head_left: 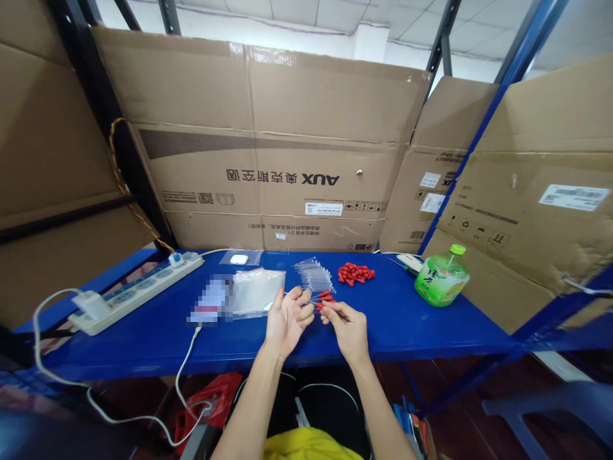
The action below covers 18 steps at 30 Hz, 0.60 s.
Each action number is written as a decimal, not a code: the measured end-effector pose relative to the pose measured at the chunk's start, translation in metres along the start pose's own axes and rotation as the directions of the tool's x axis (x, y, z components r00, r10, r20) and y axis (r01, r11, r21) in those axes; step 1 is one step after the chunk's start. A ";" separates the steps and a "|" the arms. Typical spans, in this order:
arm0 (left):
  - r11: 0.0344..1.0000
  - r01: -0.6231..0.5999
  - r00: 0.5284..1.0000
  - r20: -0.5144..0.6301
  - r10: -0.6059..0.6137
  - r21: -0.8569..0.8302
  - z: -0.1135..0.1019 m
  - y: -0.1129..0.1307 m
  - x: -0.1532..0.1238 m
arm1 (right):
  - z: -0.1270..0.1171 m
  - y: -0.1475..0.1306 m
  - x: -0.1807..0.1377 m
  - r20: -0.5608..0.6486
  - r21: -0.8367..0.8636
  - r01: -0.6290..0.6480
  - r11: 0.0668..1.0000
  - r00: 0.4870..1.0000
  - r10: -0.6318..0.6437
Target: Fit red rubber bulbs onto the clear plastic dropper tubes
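My left hand [286, 324] is turned palm up with its fingers curled. A thin, pale stick seems to run from its fingertips toward my right hand. My right hand [348, 329] pinches a small red piece [319, 307] close to the left fingertips. Just beyond the fingers, a few more red pieces [326, 296] lie together, partly hidden by the hands. Behind them is a pile of thin clear sticks [316, 278]. To its right sits a heap of small red pieces [355, 273].
Clear plastic bags [258, 291] lie left of the hands, beside a blurred-out phone [209, 300] on a cable. A power strip [138, 294] runs along the left. At right stands a green-labelled bottle [441, 278]. Cardboard [287, 153] walls in the blue table [407, 332].
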<state>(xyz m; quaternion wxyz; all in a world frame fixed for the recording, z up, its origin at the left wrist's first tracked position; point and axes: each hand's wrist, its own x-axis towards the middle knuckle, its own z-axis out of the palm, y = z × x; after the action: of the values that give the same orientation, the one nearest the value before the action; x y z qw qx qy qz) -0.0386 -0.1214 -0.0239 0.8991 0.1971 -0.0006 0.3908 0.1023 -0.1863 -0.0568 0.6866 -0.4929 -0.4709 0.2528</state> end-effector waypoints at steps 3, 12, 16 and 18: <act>1.000 -0.002 1.000 -0.017 0.001 -0.022 0.001 0.000 0.000 | 0.000 0.001 0.000 0.000 -0.007 -0.002 1.000 1.000 0.002; 0.996 -0.009 0.999 -0.041 0.006 -0.084 0.001 -0.001 -0.001 | 0.002 0.000 0.000 0.011 -0.041 -0.004 0.999 1.000 0.005; 0.995 -0.009 0.999 -0.040 0.005 -0.096 0.000 -0.002 -0.001 | 0.002 -0.001 -0.001 0.004 -0.039 -0.003 0.999 1.000 0.003; 0.995 -0.005 0.999 -0.034 0.002 -0.104 -0.001 -0.002 -0.001 | 0.002 -0.001 -0.001 0.002 -0.035 0.000 0.999 1.000 0.000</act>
<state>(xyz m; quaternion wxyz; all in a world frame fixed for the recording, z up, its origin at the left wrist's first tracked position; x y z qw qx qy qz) -0.0376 -0.1233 -0.0255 0.9074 0.1432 -0.0061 0.3951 0.1003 -0.1864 -0.0561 0.6771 -0.5048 -0.4760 0.2451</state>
